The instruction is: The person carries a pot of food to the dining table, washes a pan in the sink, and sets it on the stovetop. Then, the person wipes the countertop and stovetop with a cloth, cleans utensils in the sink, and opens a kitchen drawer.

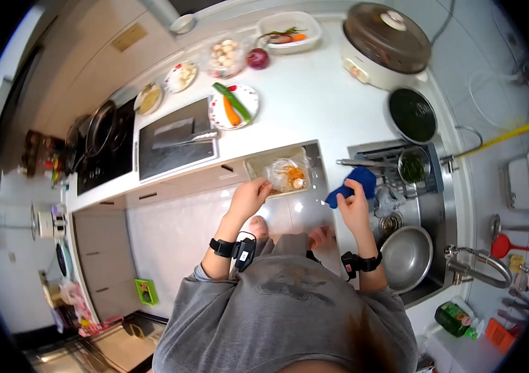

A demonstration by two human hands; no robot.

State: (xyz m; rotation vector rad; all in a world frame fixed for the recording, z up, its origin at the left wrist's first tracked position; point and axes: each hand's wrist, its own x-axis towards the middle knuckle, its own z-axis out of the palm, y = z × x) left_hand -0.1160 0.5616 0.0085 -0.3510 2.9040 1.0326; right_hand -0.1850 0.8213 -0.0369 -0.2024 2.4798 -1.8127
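Note:
My right hand (pixel 354 208) grips a blue cloth (pixel 360 181) between thumb and fingers, over the front edge of the sink (pixel 429 217). Part of the cloth hangs down to the left of the fingers. My left hand (pixel 252 196) is closed at the front left corner of a scrap bin (pixel 253 168) at the counter edge, with nothing visible in the fingers. Inside the bin are a plastic bag and orange peelings (pixel 292 177). Just beyond the cloth, a strainer (pixel 411 166) of chopped greens rests on the sink rack, its handle pointing left.
A metal bowl (pixel 407 258) sits in the sink by the faucet (pixel 463 264). On the counter are a cleaver (pixel 177 137) on a cutting board (pixel 152 158), a plate (pixel 249 94) with carrot and a green vegetable, a red onion (pixel 257 58) and an electric pot (pixel 376 71).

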